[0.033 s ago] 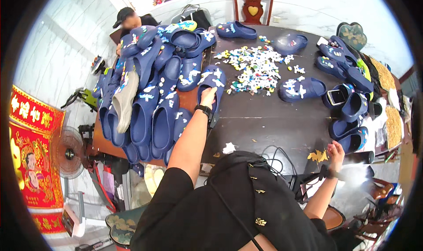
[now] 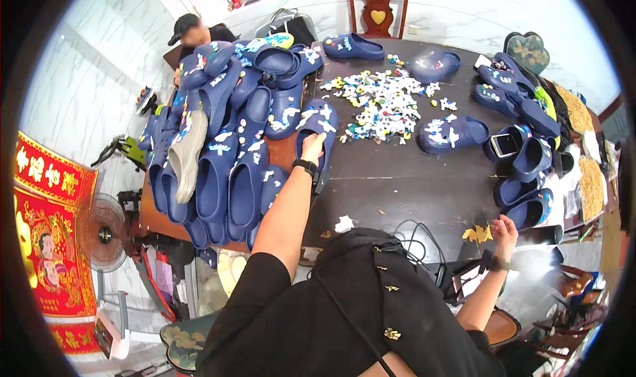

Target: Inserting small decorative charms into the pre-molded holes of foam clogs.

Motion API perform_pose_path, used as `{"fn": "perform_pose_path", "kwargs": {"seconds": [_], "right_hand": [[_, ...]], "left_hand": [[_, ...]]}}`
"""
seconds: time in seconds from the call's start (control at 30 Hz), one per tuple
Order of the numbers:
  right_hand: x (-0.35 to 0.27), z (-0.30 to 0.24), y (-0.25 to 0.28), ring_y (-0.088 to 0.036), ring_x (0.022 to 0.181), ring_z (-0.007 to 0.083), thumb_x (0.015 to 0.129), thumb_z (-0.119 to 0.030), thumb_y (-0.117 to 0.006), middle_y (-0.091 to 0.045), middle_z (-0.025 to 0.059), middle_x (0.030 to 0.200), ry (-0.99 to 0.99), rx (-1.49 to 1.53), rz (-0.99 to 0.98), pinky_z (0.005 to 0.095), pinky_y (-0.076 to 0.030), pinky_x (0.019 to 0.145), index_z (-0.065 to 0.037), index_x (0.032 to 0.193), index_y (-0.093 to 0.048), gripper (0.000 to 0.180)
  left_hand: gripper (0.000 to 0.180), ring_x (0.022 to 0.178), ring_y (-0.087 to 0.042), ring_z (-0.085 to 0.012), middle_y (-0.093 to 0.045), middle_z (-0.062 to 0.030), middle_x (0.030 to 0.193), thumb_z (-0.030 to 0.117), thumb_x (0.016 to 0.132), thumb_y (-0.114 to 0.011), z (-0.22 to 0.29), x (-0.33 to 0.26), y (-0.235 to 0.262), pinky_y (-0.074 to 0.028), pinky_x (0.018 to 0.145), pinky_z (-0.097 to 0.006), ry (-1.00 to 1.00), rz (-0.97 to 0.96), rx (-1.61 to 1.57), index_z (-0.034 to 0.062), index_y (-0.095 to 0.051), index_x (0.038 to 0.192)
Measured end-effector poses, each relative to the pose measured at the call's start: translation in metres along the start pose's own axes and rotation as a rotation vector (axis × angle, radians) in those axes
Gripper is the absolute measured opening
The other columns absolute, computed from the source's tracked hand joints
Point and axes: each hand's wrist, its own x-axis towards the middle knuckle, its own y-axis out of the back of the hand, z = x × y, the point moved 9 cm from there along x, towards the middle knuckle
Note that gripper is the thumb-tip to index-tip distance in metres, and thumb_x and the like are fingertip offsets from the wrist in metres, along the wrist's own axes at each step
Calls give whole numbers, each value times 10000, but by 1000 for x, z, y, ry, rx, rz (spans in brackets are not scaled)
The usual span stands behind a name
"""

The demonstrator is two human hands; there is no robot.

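Observation:
My left hand [image 2: 313, 149] grips the heel opening of a navy clog [image 2: 319, 116] decorated with white charms, at the right edge of a big heap of clogs. Near the table's right front edge, my right hand [image 2: 505, 234] hovers with loosely bent fingers and nothing visible in it. The closest thing to it is a navy clog [image 2: 528, 211] at the right. Many small white, yellow, blue and green shoe charms [image 2: 386, 105] lie scattered in a pile beyond my left hand. Another decorated navy clog [image 2: 457, 134] rests right of that pile.
Stacked navy clogs [image 2: 245, 185] and a grey clog [image 2: 188, 155] crowd the left side. More clogs line the right, one bearing a phone [image 2: 505, 145]. Black cables [image 2: 424, 241] lie at the front of the dark table [image 2: 377, 191]. A person [image 2: 193, 36] sits far left.

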Motion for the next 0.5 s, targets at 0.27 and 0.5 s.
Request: {"fn": "perform_pose_path", "kwargs": {"seconds": [0.27, 0.5], "right_hand": [[-52, 34, 41, -606, 729, 86, 906, -144, -596, -662, 40, 887, -88, -124, 203, 197, -473, 661, -40, 1097, -604, 218], [-50, -66, -91, -604, 826, 108, 891, -148, -616, -654, 41, 923, 88, -195, -50, 228, -462, 713, -43, 1171, -575, 302]], "left_hand": [[176, 501, -375, -66, -368, 66, 590, 217, 852, -633, 49, -25, -1, -310, 459, -267, -102, 58, -442, 181, -523, 719], [274, 1067, -547, -251, -566, -109, 1153, 175, 917, -597, 107, -68, -56, -428, 967, -406, -161, -362, -897, 59, -535, 1157]]}}
